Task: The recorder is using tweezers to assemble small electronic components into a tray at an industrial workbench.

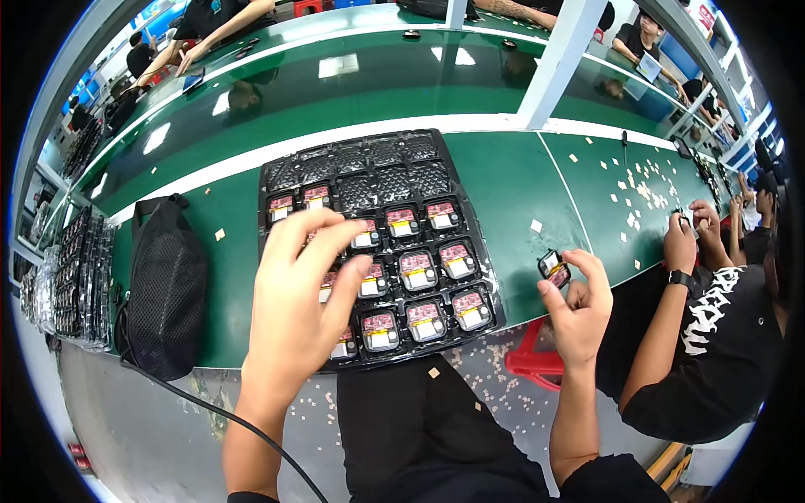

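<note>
A black plastic tray lies in front of me on the green bench. Its nearer pockets hold several small square devices with black rims, each showing a red circuit board and a silver-yellow part, such as this device. Over the tray's left side hovers my left hand, thumb and fingers apart, hiding some pockets; its fingertips are close to another device. My right hand, right of the tray, pinches one similar open electronic device between thumb and fingers, tilted above the bench edge.
A black mesh bag sits left of the tray, beside stacked trays. A black cable crosses near my left forearm. Small pale squares litter the bench at right, where a co-worker sits close. A white post stands beyond.
</note>
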The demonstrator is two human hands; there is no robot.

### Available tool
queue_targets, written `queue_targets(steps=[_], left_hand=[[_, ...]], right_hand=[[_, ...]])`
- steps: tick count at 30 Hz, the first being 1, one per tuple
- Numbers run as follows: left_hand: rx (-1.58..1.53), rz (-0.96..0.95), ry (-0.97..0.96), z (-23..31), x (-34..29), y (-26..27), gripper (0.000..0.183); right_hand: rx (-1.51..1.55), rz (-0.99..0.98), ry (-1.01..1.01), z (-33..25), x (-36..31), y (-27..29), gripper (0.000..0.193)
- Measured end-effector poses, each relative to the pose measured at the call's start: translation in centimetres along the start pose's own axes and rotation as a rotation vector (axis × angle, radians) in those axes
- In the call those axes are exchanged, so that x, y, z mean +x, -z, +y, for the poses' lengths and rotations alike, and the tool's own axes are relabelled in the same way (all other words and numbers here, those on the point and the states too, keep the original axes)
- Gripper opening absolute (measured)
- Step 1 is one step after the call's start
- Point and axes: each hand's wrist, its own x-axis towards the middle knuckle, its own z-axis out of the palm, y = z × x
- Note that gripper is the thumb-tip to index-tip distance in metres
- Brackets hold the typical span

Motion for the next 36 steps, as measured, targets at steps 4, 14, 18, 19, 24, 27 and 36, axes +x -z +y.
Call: queue_targets(steps=[4,14,18,19,24,27,36], left_hand=[[-0.569,-0.131,-0.009,2.8,-4.1,-0.3,0.03],[-1.569,-0.077,0.438,7.4,-11.4,-5.1,0.063],[-1.678,0.101,0.521,7.7,-12.4,-5.3,0.061],[-1.677,0.108,0.525,8.0,-12.4,-5.1,0.061],[-1.489,0.213,0.683,8.3,-12.3,-4.3,0.069],[-1.499,0.211,0.707,8.1,-12.4,-4.1,0.069],[-1.656,0.116,0.492,6.5,-14.0,-4.7,0.062]], right_hand=[[0.343,-0.161,0.102,-3.2,-2.8,-0.2,0.065],[0.74,-0.537,0.067,-7.2,-6.7,-2.0,0.072],[0.672,-0.532,0.145,-6.9,-6.6,-2.2,0.078],[0.738,-0.555,0.125,-6.6,-6.6,-2.2,0.075],[0.374,-0.597,0.207,-7.6,-5.9,-1.7,0.047],[0.129,-0.499,0.368,-8.6,-5.1,-2.4,0.032],[-0.005,-0.312,0.673,-8.1,-5.3,-3.1,0.032]])
